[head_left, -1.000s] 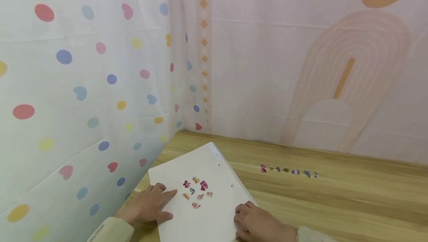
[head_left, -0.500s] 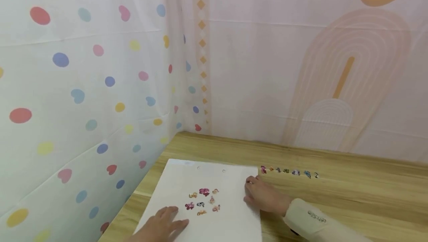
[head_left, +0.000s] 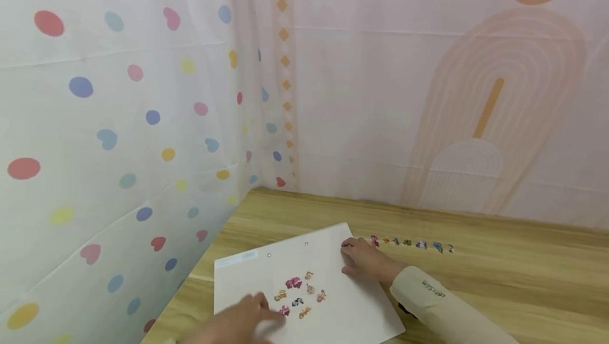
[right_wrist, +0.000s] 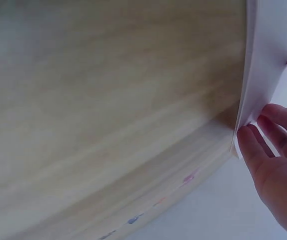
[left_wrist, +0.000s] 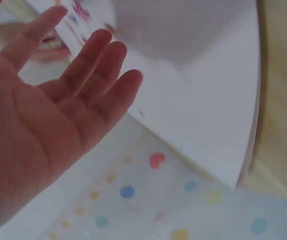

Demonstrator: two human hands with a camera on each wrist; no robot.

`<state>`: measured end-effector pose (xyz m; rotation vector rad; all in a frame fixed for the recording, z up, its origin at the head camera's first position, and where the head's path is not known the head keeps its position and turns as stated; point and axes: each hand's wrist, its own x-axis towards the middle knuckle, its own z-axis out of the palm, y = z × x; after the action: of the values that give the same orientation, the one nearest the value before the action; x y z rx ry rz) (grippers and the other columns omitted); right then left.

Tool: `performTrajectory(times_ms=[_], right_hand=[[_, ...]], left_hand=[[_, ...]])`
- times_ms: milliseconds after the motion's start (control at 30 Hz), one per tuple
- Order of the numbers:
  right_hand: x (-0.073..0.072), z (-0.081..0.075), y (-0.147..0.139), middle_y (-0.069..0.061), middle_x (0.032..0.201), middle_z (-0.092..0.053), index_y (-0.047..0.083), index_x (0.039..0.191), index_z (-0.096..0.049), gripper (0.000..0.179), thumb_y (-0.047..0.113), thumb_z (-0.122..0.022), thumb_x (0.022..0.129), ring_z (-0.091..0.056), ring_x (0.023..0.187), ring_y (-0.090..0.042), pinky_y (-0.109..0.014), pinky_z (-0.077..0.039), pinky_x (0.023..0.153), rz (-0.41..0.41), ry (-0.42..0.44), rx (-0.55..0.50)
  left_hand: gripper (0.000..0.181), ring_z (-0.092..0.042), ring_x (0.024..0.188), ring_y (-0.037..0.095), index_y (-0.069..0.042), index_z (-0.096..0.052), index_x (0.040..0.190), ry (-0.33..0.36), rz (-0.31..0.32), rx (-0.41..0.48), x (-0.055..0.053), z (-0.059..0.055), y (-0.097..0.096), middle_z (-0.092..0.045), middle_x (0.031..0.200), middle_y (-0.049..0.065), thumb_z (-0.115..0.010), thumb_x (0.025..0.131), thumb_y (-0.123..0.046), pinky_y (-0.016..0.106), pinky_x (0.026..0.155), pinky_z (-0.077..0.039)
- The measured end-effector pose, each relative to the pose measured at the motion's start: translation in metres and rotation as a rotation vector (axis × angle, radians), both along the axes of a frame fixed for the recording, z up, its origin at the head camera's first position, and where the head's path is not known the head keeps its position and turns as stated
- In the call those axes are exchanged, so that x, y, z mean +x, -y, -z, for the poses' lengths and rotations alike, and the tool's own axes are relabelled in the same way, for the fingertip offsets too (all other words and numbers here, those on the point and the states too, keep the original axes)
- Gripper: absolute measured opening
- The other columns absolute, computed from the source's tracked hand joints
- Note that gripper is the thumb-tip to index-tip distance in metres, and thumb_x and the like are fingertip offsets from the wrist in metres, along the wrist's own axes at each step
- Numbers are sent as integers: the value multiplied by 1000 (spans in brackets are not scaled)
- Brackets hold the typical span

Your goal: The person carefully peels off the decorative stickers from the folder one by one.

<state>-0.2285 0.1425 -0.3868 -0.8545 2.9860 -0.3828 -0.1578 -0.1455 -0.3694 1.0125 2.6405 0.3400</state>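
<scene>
A flat white folder-like board lies turned at an angle on the table, with a pale label strip and two round metal studs along its far edge. Several small colourful sticker-like figures form a cluster on its face. Blurred in the head view, my left hand reaches over the board's near left part, fingertips close to a pink figure. Its fingers look spread and relaxed in the left wrist view. At the far right corner, the fingertips of my right hand touch the board.
On the wooden table, a row of several small colourful figures runs right of the board. A dotted white curtain hangs at the left and a pale arch-patterned cloth behind the table.
The board has turned counterclockwise, its label strip passing from the upper right round to the left. My right hand has moved up to the far corner; my left hand shifted right and nearer me.
</scene>
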Motion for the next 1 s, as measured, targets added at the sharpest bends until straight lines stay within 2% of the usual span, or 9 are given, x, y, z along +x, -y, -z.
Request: performTrajectory(times_ms=[100,200,300,367,567,700,800,967,1000], right_hand=[[-2,1,-3,-15,116,-51,-6,109,-56,40,21,-64,81,-47,107,-29,-40,-38,92,-8,-3,-10],[-5,4,-3,-16,116,-51,-7,109,-56,40,20,-64,81,-47,107,-29,-40,-37,92,-17,9,-32],[-8,8,0,-16,116,-51,-7,110,-57,41,21,-65,80,-47,107,-30,-40,-38,91,-10,16,-41],[-8,12,4,-16,117,-51,-7,111,-56,42,22,-64,81,-47,108,-30,-39,-38,91,-11,12,-37],[-10,19,20,-15,121,-49,-6,116,-53,44,23,-61,83,-44,111,-29,-36,-36,93,-37,-12,-28],[-9,9,25,-16,125,-46,-5,119,-50,49,23,-64,81,-42,115,-29,-36,-35,95,-5,13,-14],[3,-3,25,-16,125,-46,-3,122,-48,55,26,-66,79,-41,115,-29,-37,-35,95,-45,34,-8],[52,-2,30,-7,112,-54,10,109,-58,32,29,-59,83,-49,103,-17,-27,-40,85,-430,-43,18],[62,1,33,-4,107,-56,11,105,-59,25,27,-55,86,-49,98,-12,-23,-40,82,-475,18,-4]], left_hand=[[49,-48,86,23,-16,-59,117,-114,-41,68,-29,-15,-1,-50,99,9,-66,73,-38,39,69,-47],[50,-50,89,27,-9,-58,117,-211,-104,111,-62,-20,-5,-50,101,14,-69,73,-30,44,74,-45],[52,-50,94,32,-8,-56,119,-248,-137,124,-86,-12,-6,-51,104,18,-71,72,-27,47,80,-42],[56,-47,101,37,-8,-54,122,-221,-156,110,-95,-2,-3,-49,112,23,-71,72,-28,51,85,-38],[64,-39,112,43,-7,-45,129,-99,-229,120,-98,24,16,-43,122,27,-69,74,-29,57,91,-28],[65,-38,114,43,-7,-42,131,-101,-242,149,-99,24,19,-42,124,26,-67,76,-31,61,89,-28],[65,-36,114,45,-7,-41,132,-101,-236,150,-98,22,16,-40,125,28,-66,77,-32,63,88,-26],[64,-38,112,44,-6,-41,131,-102,-206,135,-96,18,12,-42,122,27,-65,78,-32,60,89,-28],[64,-39,111,44,-6,-41,131,-108,-201,133,-97,17,12,-42,122,26,-65,78,-32,59,89,-29]])
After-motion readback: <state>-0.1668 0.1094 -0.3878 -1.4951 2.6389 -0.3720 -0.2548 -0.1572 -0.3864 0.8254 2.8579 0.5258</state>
